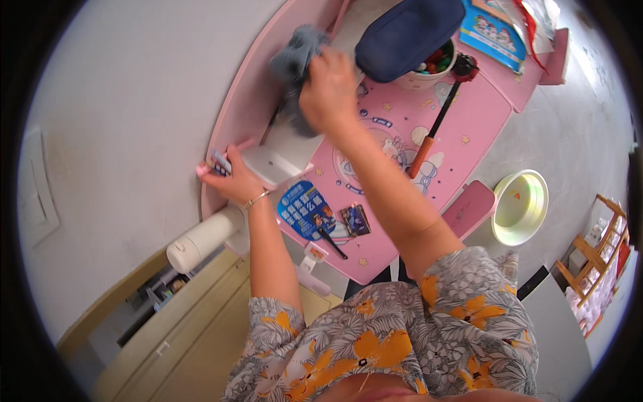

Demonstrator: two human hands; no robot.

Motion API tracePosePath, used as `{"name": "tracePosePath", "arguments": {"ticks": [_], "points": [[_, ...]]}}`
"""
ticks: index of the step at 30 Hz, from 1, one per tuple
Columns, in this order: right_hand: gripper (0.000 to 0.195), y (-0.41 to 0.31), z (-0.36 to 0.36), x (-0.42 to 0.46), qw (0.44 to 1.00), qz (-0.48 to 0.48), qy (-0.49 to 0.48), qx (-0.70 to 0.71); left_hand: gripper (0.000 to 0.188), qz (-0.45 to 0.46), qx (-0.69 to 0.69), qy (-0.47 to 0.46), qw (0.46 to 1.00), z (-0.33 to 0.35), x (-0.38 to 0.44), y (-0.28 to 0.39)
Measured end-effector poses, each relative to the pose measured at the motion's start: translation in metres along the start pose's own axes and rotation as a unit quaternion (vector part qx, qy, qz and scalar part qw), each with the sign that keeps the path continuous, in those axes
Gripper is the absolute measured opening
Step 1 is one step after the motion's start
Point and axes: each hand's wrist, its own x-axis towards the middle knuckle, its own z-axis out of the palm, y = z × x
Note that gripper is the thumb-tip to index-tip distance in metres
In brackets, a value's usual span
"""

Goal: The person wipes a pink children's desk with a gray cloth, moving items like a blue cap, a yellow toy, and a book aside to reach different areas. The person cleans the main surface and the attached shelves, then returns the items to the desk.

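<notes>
My right hand (330, 93) grips a grey-blue cloth (300, 53) over the raised shelf (286, 156) at the back of a pink children's desk (374, 108). The hand and cloth are blurred. A darker grey patch beneath my fingers may be part of the same cloth. My left hand (236, 178), at the shelf's left end, holds a small bunch of slim pink and blue objects (221, 162), perhaps pens. Below that hand lie a blue hand fan (304, 206) with printed writing and a dark picture card (355, 220).
A white bottle (203, 241) lies left of the desk. A navy pencil case (409, 37) rests against a filled white tub (427, 78). A black stick with an orange handle (434, 125) lies on the desktop. A pale basin (520, 207) is at the right.
</notes>
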Motion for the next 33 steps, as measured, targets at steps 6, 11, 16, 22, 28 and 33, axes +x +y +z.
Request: {"name": "tracePosePath", "arguments": {"ticks": [6,11,16,22,28,33], "points": [[0.040,0.043,0.035,-0.023,0.933,-0.109,-0.208,-0.274,0.065,0.018,0.011,-0.005,1.000,0.014,-0.006,0.014],[0.029,-0.008,0.028,-0.082,0.876,-0.200,-0.415,-0.145,0.064,0.034,0.027,0.008,0.999,0.008,-0.004,0.006],[0.026,0.020,0.016,-0.075,0.824,-0.277,-0.494,0.026,0.064,0.047,0.034,0.005,0.998,0.010,-0.005,0.015],[0.026,0.076,-0.040,-0.040,0.858,-0.216,-0.459,-0.081,0.060,0.041,0.056,0.006,0.998,0.000,-0.002,0.007],[0.038,0.044,0.019,-0.049,0.899,-0.261,-0.326,-0.133,0.060,0.029,0.022,-0.013,0.999,0.009,-0.005,0.012],[0.031,0.010,0.034,-0.096,0.845,-0.303,-0.435,-0.070,0.061,0.038,-0.039,-0.007,0.998,0.012,-0.005,0.002]]}}
